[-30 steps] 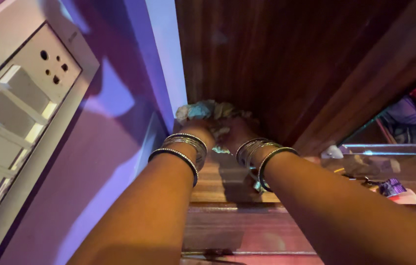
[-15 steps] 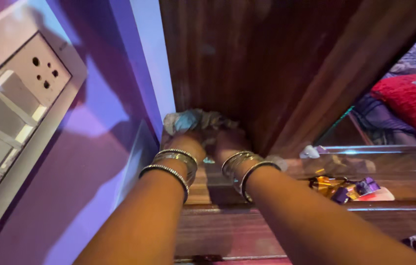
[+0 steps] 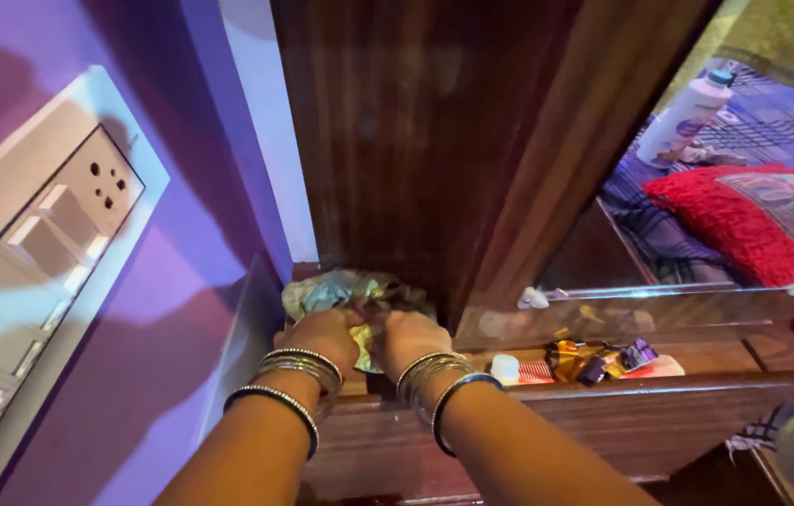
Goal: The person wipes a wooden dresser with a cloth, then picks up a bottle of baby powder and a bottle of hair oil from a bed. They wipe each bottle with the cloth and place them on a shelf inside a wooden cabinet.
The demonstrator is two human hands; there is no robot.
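Both hands are closed on one crumpled cloth (image 3: 352, 292) — the left hand (image 3: 320, 335) and right hand (image 3: 403, 335) side by side, nearly touching, pressing it against the foot of the dark wooden panel (image 3: 434, 141). The cloth sits on the wooden ledge (image 3: 565, 412), at the end nearest the purple wall (image 3: 134, 394). By my reading the wiping is under way here — the ledge to the right of the cloth, with its small wrappers (image 3: 593, 361), looks unreached.
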